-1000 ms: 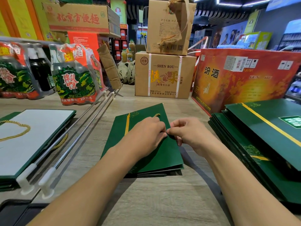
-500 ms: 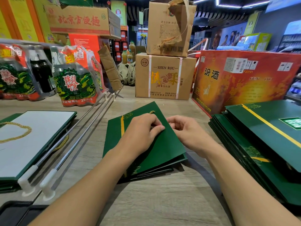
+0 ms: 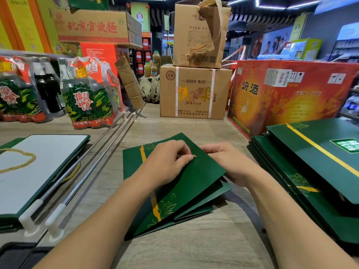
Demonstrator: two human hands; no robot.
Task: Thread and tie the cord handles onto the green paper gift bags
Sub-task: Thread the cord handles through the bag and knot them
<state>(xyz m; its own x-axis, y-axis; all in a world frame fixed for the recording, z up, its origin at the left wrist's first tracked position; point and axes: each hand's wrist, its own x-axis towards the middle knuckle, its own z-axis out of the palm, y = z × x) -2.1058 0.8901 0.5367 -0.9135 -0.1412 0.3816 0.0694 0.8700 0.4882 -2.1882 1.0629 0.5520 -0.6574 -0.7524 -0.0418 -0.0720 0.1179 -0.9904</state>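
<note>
A flat green gift bag (image 3: 194, 183) with a gold stripe lies on the wooden floor in front of me, its top panel lifted and tilted. My left hand (image 3: 167, 164) rests on that panel and pinches a short piece of gold cord (image 3: 185, 156) near the panel's far edge. My right hand (image 3: 231, 164) is beside it at the right edge of the bag, fingers curled partly under the raised panel. Where the cord goes below the panel is hidden.
A stack of flat green bags (image 3: 314, 171) lies at the right. On the left is a bag with a gold cord handle (image 3: 17, 160) on a white panel. Two metal rods (image 3: 91, 164) run diagonally. Cartons (image 3: 194, 92) and a red box (image 3: 287, 98) stand behind.
The bag's top panel has lifted and swung, exposing the gold stripe and flower print. My left hand slid onto the cord at the panel's edge; my right hand moved under the panel.
</note>
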